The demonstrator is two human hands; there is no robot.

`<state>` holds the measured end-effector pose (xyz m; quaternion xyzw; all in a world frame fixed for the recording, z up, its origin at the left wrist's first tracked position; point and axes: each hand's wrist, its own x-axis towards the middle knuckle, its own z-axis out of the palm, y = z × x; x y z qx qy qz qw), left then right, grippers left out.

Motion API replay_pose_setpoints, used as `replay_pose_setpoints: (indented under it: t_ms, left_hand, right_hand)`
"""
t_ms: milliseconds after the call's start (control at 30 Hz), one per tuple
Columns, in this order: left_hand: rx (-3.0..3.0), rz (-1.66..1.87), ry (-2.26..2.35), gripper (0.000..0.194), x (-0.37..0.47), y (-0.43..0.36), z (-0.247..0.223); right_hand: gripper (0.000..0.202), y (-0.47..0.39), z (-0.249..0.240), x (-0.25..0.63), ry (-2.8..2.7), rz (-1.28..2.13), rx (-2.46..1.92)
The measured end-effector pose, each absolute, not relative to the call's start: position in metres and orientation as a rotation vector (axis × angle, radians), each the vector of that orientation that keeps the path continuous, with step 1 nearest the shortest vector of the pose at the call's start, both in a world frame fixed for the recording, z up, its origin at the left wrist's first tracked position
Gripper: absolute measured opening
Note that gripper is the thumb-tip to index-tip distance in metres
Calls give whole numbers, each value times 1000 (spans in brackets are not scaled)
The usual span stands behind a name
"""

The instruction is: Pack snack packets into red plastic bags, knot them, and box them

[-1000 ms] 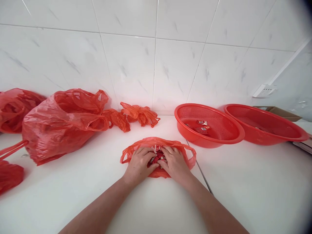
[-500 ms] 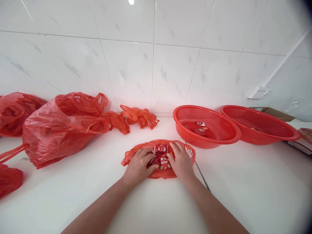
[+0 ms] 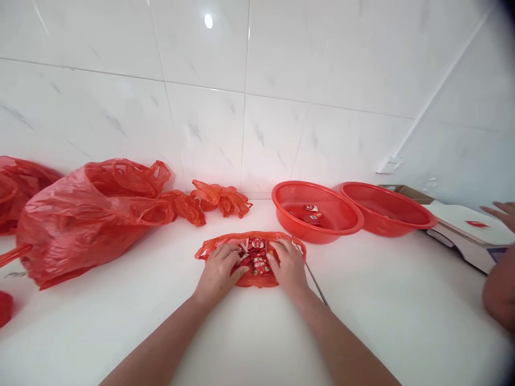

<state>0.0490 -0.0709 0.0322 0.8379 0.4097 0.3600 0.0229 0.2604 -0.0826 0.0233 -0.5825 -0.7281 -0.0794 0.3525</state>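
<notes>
A red plastic bag (image 3: 257, 280) lies low on the white table in front of me, its mouth spread wide. Several small red snack packets (image 3: 260, 262) with white print show inside it. My left hand (image 3: 219, 271) reaches over the bag's left side, thumb apart from the fingers, fingertips on the packets. From the right, my right hand (image 3: 287, 265) rests over the packets with its fingers slightly bent and the thumb apart. Neither hand visibly grips a packet. The fingertips are partly hidden among the packets.
Two red plastic baskets (image 3: 317, 233) (image 3: 390, 230) stand at the back right; the nearer holds a few packets. Large red bags (image 3: 80, 225) and crumpled bags (image 3: 225, 199) line the left and back. A co-worker's hand (image 3: 502, 214) is above a white scale (image 3: 462, 244) at right.
The view has turned right, showing more of the scale and the co-worker's arm. That person's hand has left the far basket's rim. My hands stay over the packets, nearly unchanged.
</notes>
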Motion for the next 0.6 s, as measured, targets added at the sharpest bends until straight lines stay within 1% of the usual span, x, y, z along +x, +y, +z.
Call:
replay_pose_setpoints:
  t_ms: [67, 133, 267, 300, 400, 500, 600]
  left_hand:
    - [2609, 1142, 1278, 16, 46, -72, 31]
    - [2639, 1162, 1283, 15, 43, -72, 28]
    - [2744, 1088, 1247, 27, 36, -80, 20]
    - [2773, 1053, 1235, 25, 34, -84, 19]
    - [2843, 963, 1202, 5, 28, -100, 20]
    - [2890, 960, 1148, 13, 19, -115, 26]
    - [2903, 1033, 1199, 11, 2, -123, 31]
  right_hand:
    - [27, -97, 22, 258, -1924, -190, -1467]
    - [28, -113, 16, 259, -1990, -185, -1443]
    - [39, -141, 6, 267, -2103, -223, -1493]
    - [37, -146, 4, 269, -2116, -224, -1522]
    - [25, -159, 4, 273, -2135, -218, -1558]
    - [23, -172, 9, 273, -2142, -244, -1509]
    - [20, -189, 19, 281, -2138, -290, -1473]
